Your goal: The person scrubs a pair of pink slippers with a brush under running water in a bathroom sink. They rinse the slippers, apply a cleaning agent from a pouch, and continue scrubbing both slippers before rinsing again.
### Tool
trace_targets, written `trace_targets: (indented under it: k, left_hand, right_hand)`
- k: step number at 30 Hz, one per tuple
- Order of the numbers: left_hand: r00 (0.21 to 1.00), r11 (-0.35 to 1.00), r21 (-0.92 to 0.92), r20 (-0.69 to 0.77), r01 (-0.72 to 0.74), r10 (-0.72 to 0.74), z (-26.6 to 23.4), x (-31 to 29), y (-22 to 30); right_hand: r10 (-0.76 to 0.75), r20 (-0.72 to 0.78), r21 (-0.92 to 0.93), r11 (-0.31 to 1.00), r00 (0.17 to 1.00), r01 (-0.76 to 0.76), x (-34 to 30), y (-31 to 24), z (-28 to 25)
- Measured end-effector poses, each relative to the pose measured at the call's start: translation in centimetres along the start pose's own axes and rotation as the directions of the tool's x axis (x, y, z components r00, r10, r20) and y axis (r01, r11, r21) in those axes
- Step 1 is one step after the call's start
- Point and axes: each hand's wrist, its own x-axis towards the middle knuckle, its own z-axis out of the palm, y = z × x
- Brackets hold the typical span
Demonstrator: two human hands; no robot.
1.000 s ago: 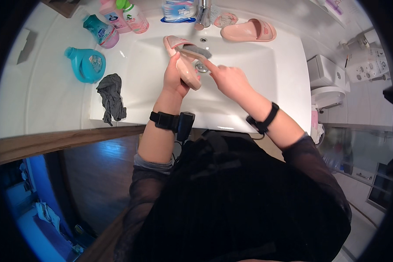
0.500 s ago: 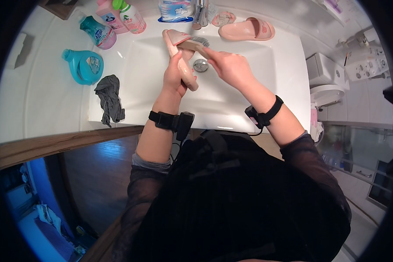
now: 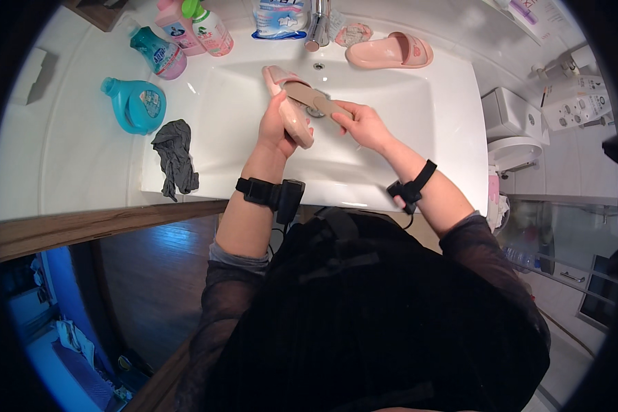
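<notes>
Over the white sink (image 3: 391,137), my left hand (image 3: 275,127) grips a pink slide slipper (image 3: 296,125), tilted with its strap end up and away from me. My right hand (image 3: 365,125) is closed on the handle of a beige brush (image 3: 314,100). The brush head reaches in by the slipper's strap; its bristles are hidden in this view. Behind the brush, the round metal drain (image 3: 316,111) shows in part. A second pink slipper (image 3: 381,53) rests on the sink's far right ledge.
A chrome faucet (image 3: 317,27) stands at the back, beside a blue-white pouch (image 3: 279,17) and a crumpled pink-white piece (image 3: 353,34). Several bottles, including a turquoise jug (image 3: 136,104), line the left. A dark grey cloth (image 3: 176,158) drapes at the sink's left edge.
The brush has turned so its flat back faces up, and its bristles have gone from sight. My right hand has moved slightly toward me; the slipper has come a little nearer too.
</notes>
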Motion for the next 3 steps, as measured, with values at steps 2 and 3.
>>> trace_targets:
  k: [2, 3]
  left_hand:
    - [0.998, 0.998, 0.024, -0.014, 0.062, -0.062, -0.63, 0.22, -0.27]
    - [0.995, 0.995, 0.036, -0.02, 0.094, -0.094, -0.83, 0.47, -0.41]
  right_hand:
    - [-0.469, 0.013, -0.697, 0.629, 0.883, 0.345, 0.61, 0.96, -1.01]
    - [-0.468, 0.01, -0.697, 0.631, 0.884, 0.341, 0.53, 1.43, -0.89]
